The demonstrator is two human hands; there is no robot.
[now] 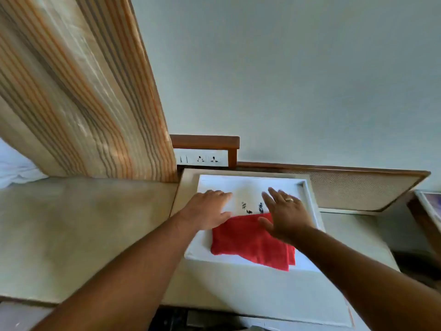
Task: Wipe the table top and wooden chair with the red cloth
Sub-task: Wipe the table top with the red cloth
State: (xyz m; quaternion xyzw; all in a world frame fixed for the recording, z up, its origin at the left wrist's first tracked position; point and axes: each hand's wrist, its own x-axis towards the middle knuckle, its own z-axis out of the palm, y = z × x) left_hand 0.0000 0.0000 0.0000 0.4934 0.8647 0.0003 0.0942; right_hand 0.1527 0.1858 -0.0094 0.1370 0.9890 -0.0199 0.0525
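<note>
A folded red cloth (250,240) lies on a white tray-like top (307,201) that sits on the pale table (262,295). My left hand (207,209) rests flat at the cloth's upper left corner, fingers spread over the white surface. Over the cloth's upper right edge is my right hand (284,211), which wears a ring and has its fingers apart. Neither hand grips the cloth. Small dark marks (250,207) show on the white surface between the hands. No wooden chair can be made out.
A striped curtain (78,91) hangs at the left, down to a beige ledge (71,223). A socket panel (202,160) under a wooden trim (207,142) is on the wall behind the table. A woven panel with a wooden frame (358,189) stands at the right.
</note>
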